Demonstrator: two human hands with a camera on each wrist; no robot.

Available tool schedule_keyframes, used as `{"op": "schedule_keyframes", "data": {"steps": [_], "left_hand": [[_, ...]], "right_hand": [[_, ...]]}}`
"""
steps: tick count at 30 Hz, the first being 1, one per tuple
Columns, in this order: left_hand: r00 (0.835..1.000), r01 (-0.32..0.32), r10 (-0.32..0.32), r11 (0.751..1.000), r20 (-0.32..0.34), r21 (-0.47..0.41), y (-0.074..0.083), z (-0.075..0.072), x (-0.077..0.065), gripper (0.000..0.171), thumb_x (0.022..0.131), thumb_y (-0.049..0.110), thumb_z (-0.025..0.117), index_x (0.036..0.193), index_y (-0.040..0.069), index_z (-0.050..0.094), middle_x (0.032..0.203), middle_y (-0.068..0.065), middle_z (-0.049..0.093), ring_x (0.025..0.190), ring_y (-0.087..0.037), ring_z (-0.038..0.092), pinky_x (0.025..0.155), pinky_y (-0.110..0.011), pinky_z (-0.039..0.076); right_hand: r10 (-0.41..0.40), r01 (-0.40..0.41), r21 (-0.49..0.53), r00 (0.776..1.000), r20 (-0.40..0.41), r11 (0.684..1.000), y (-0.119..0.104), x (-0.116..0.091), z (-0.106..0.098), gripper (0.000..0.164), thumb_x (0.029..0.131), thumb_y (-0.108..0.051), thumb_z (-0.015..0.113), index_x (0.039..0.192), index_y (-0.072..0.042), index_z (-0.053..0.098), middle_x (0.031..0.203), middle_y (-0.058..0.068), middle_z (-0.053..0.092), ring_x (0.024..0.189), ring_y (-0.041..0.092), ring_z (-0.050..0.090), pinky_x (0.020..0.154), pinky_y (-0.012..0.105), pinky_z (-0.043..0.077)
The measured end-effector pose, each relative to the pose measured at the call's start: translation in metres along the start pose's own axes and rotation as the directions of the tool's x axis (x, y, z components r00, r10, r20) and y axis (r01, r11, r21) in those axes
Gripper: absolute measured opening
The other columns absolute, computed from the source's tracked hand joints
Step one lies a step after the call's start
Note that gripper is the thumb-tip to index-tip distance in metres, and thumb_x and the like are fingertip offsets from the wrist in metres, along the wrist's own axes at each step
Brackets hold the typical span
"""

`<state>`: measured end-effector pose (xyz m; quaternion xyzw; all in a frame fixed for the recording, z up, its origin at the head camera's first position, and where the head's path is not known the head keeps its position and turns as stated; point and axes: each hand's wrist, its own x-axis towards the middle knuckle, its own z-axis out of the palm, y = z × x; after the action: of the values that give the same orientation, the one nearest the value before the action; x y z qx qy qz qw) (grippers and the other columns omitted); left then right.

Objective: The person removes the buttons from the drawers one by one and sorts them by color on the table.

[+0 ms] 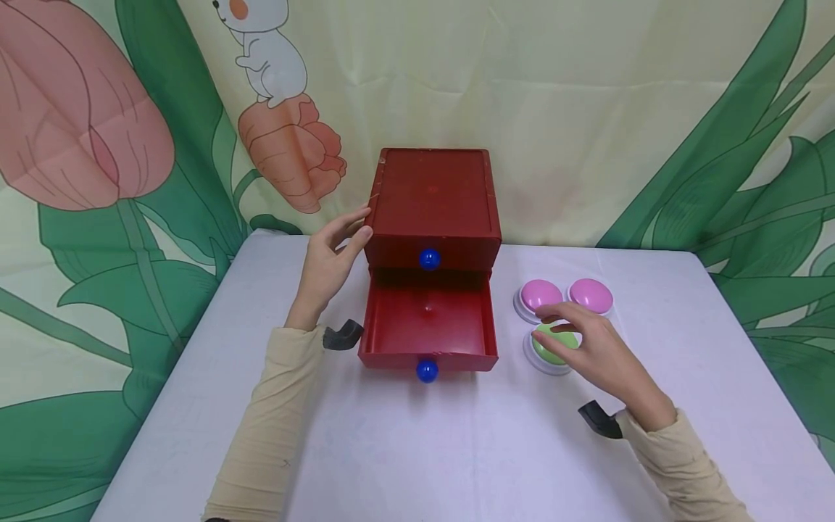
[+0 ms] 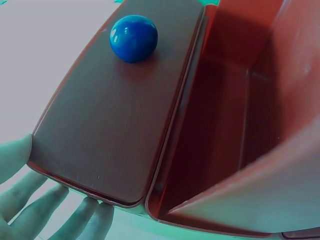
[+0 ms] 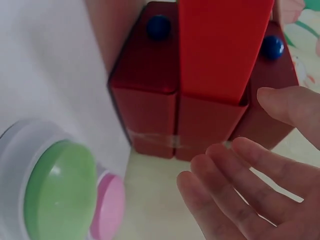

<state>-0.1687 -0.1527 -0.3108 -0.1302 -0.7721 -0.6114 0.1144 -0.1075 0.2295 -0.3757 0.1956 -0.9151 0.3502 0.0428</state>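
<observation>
A red drawer cabinet (image 1: 432, 192) stands toward the far side of the white table (image 1: 424, 449), its middle drawer (image 1: 404, 322) pulled out toward the near side. To the right of it sit three domed buttons on pale round bases: a green button (image 3: 60, 192) nearest, with a left pink button (image 1: 541, 292) and a right pink button (image 1: 591, 295) just beyond.

The left hand (image 1: 329, 261) lies against the cabinet's left side with its fingers loosely extended, touching it rather than clasping it. The right hand (image 1: 593, 348) hangs over the green button, thumb and fingers parted, holding nothing.

The step in hand appears to be a reach for the green button, with the drawer already out and the left hand likely steadying the cabinet. The next move would seem to call for lowering the right thumb and fingers to either side of the button's base and closing them there.

The right wrist view shows a closed bottom drawer (image 3: 145, 60) with its own blue knob (image 3: 159, 27), which the open drawer hides in the head view. The left wrist view shows the person's thumb at the edge of the top drawer's front (image 2: 100, 120), a contact the head view leaves less certain.
</observation>
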Motion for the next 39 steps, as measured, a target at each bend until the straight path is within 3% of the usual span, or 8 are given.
{"op": "schedule_keyframes", "data": {"steps": [11,16,23,30,39], "left_hand": [[1.0,0.007,-0.007,1.0,-0.001,0.008,0.001,0.0,0.0,0.042,0.099,0.014,0.06,0.139,0.002,0.056,0.146,-0.01,0.054,0.13,-0.026,0.055,0.105,-0.046,0.048],[1.0,0.006,-0.006,1.0,-0.002,0.01,0.001,-0.001,0.001,0.042,0.099,0.014,0.06,0.139,0.002,0.056,0.146,-0.01,0.054,0.13,-0.026,0.055,0.105,-0.046,0.048],[1.0,0.005,-0.005,1.0,0.001,0.008,0.001,0.0,0.0,0.042,0.099,0.014,0.06,0.139,0.002,0.055,0.147,-0.01,0.053,0.13,-0.027,0.055,0.105,-0.046,0.048],[1.0,0.008,-0.008,1.0,0.002,0.008,0.002,0.0,0.0,0.042,0.099,0.014,0.06,0.139,0.002,0.056,0.147,-0.01,0.053,0.13,-0.026,0.055,0.104,-0.046,0.049],[1.0,0.012,-0.012,1.0,-0.001,0.003,0.001,0.0,0.0,0.042,0.099,0.014,0.06,0.139,0.002,0.056,0.147,-0.01,0.053,0.13,-0.026,0.055,0.104,-0.046,0.049]], "right_hand": [[-0.049,0.05,0.047,0.998,-0.035,0.998,-0.024,-0.001,-0.001,0.032,0.086,-0.013,0.078,0.116,-0.009,0.069,0.108,0.004,0.071,0.096,0.018,0.07,0.083,0.019,0.056],[-0.049,0.051,0.056,0.998,-0.038,0.997,-0.036,-0.001,-0.003,0.032,0.086,-0.013,0.078,0.116,-0.009,0.069,0.107,0.004,0.072,0.093,0.016,0.071,0.083,0.022,0.057],[-0.084,0.087,0.097,0.996,-0.04,0.991,-0.049,-0.003,-0.001,0.029,0.086,-0.01,0.077,0.115,-0.009,0.07,0.107,0.003,0.073,0.091,0.011,0.07,0.082,0.017,0.055],[-0.114,0.118,0.136,0.993,-0.041,0.984,-0.058,-0.005,0.003,0.026,0.088,-0.01,0.075,0.114,-0.012,0.071,0.108,0.0,0.073,0.091,0.007,0.069,0.081,0.024,0.058],[-0.129,0.131,0.163,0.991,-0.024,0.978,-0.072,-0.005,0.006,0.026,0.088,-0.01,0.075,0.114,-0.01,0.072,0.107,-0.001,0.073,0.089,0.007,0.07,0.08,0.023,0.059]]}}
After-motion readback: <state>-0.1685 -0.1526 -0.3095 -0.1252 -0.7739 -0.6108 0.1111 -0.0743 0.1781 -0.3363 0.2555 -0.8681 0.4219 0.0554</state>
